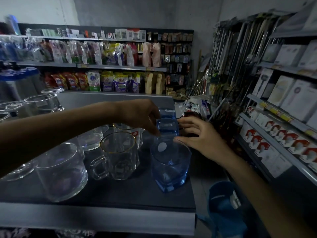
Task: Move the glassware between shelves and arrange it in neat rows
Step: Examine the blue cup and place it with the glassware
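1. At far left we see clear, thin-walled glasses (42,102) standing behind the left forearm.
2. On the dark matte shelf (120,196) stands a wide, round glass bowl (61,170), smooth and colourless.
3. Just beside it we see a clear faceted mug (118,155) with a thin gold rim and a squared handle.
4. The left hand (142,115) reaches in from the left. Its fingers curl down over the left side of the middle blue tumbler (167,127).
5. Three translucent blue tumblers form a row along the shelf's right edge. We note the near blue tumbler (171,169), with a round rim and a thick square base, and the far blue tumbler (167,112).
6. The right hand (197,136) has its fingers straight and slightly spread, with the tips touching the middle blue tumbler's right side.
7. At right we see white cardboard boxes (291,100) on metal shelving.
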Demonstrator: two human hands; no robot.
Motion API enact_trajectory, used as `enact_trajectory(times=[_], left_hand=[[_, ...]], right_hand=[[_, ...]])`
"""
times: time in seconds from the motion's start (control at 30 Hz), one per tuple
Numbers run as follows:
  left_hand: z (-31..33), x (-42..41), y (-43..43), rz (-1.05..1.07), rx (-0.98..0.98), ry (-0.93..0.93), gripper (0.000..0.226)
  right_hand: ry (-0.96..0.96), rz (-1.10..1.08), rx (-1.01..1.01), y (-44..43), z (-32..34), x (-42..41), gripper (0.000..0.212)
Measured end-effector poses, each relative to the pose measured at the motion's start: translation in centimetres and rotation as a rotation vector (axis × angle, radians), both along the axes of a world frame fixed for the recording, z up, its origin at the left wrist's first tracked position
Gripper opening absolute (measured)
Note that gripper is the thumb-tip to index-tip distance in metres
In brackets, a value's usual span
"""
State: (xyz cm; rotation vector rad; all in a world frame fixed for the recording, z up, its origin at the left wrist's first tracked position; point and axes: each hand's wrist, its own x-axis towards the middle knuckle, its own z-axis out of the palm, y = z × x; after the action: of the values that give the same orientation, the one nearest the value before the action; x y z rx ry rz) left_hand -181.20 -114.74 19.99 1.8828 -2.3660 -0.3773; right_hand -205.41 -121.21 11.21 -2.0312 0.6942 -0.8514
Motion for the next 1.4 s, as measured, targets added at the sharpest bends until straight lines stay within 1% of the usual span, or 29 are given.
enact_trajectory(times=[0.07, 0.17, 0.3, 0.4, 0.5, 0.6, 0.73, 0.9, 0.97, 1.0, 1.1, 1.13, 1.33, 1.4], left_hand=[[-0.1, 0.0, -0.1, 0.018, -0.004, 0.005, 0.05], [-0.3, 0.3, -0.2, 0.065, 0.003, 0.078, 0.058], [-0.5, 0.3, -0.1, 0.07, -0.011, 0.069, 0.055], [0.1, 0.2, 0.0, 0.071, -0.016, 0.059, 0.057], [1.6, 0.3, -0.1, 0.08, -0.027, 0.137, 0.054], [2.4, 1.1, -1.5, 0.123, -0.1, 0.14, 0.055], [1.4, 1.4, -3.8, 0.139, -0.036, 0.078, 0.061], [0.5, 1.5, -5.2, 0.123, 0.03, 0.085, 0.058], [0.4, 1.7, -5.3, 0.127, 0.026, 0.103, 0.061], [0.3, 1.9, -5.3, 0.129, 0.018, 0.1, 0.06], [-0.1, 2.4, -5.6, 0.109, 0.0, 0.076, 0.036], [-0.1, 2.5, -5.7, 0.104, -0.004, 0.079, 0.033], [-0.4, 2.8, -5.8, 0.111, -0.023, 0.089, 0.03], [-0.4, 2.7, -5.9, 0.12, -0.018, 0.09, 0.035]], right_hand=[[-0.007, -0.009, -0.01, -0.2, -0.2, 0.2, 0.06], [-0.011, -0.018, -0.01, -0.4, -0.4, 0.4, 0.06], [-0.018, -0.006, 0.001, -0.5, -0.3, 0.5, 0.057], [-0.024, 0.013, 0.026, -0.6, -0.2, 0.5, 0.047], [-0.103, -0.037, 0.101, -1.5, 0.0, 0.6, 0.033], [-0.112, -0.091, 0.049, -3.0, 0.4, 1.2, 0.03], [-0.057, -0.034, 0.049, -4.5, 0.8, 2.1, 0.037], [-0.038, -0.01, 0.044, -5.4, 0.2, 2.6, 0.036], [-0.045, -0.016, 0.036, -5.6, -0.1, 2.7, 0.038], [-0.05, -0.024, 0.028, -5.6, -0.1, 2.9, 0.038], [-0.074, -0.052, 0.016, -5.5, -0.1, 3.4, 0.039], [-0.082, -0.058, 0.018, -5.5, -0.1, 3.5, 0.04], [-0.089, -0.07, 0.028, -5.6, -0.6, 3.6, 0.044], [-0.083, -0.061, 0.033, -5.6, -0.4, 3.5, 0.045]])
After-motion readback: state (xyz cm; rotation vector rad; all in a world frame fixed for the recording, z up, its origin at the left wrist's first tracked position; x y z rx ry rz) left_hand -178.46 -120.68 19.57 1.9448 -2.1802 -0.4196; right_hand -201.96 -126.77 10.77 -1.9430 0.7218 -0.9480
